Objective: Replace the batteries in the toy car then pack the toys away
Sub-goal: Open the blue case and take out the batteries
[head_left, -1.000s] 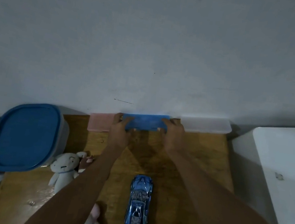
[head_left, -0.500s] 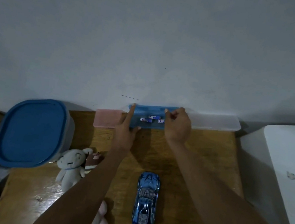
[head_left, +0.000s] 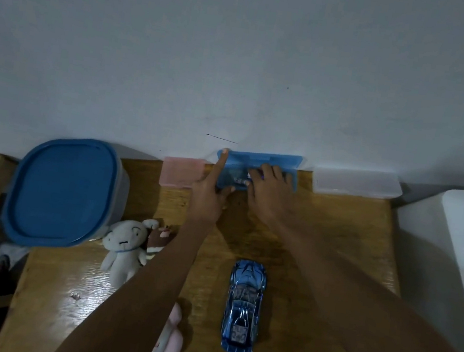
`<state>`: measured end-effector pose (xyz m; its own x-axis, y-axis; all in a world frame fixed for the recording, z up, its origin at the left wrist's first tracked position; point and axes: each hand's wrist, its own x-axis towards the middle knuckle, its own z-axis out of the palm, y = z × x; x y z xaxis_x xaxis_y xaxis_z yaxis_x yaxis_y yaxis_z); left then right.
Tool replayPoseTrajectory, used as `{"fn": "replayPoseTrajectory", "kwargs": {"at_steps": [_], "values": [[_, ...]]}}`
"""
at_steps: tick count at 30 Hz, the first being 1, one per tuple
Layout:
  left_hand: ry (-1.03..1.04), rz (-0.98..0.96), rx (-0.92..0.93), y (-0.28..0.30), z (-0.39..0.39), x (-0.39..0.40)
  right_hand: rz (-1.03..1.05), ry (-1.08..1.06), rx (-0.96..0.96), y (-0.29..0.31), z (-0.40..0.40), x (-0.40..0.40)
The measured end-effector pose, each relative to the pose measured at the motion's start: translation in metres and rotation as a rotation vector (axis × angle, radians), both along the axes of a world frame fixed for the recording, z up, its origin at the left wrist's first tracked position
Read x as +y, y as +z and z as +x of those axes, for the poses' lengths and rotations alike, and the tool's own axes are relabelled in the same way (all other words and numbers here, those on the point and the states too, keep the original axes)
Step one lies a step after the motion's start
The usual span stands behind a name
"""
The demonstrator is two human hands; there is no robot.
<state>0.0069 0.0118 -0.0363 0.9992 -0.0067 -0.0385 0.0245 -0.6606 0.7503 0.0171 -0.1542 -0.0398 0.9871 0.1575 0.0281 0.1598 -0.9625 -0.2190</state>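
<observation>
— How many small boxes stand along the wall?

— Three: a pink box (head_left: 182,173), a blue box (head_left: 258,169) with its lid up, and a clear box (head_left: 356,183).

— And toys?

— One toy car (head_left: 242,307). Three soft toys: a white plush (head_left: 124,248), a brown plush (head_left: 160,238), and a pink plush (head_left: 170,343), partly hidden.

— Big containers?

— One, with a blue lid (head_left: 63,192).

— Batteries?

— Some lie in the blue box, but I cannot count them. Two hands are in view.
</observation>
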Motion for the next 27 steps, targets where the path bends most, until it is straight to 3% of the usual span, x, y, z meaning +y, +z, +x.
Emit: {"fn": "replayPoseTrajectory", "kwargs": {"at_steps": [19,27], "values": [[0.018,0.023,-0.003,-0.006,0.002,0.002,-0.051,0.119,0.098,-0.012,-0.008,-0.004],[0.028,-0.016,0.023,-0.004,0.004,0.002,0.147,0.115,0.131,-0.004,0.004,-0.014]]}}
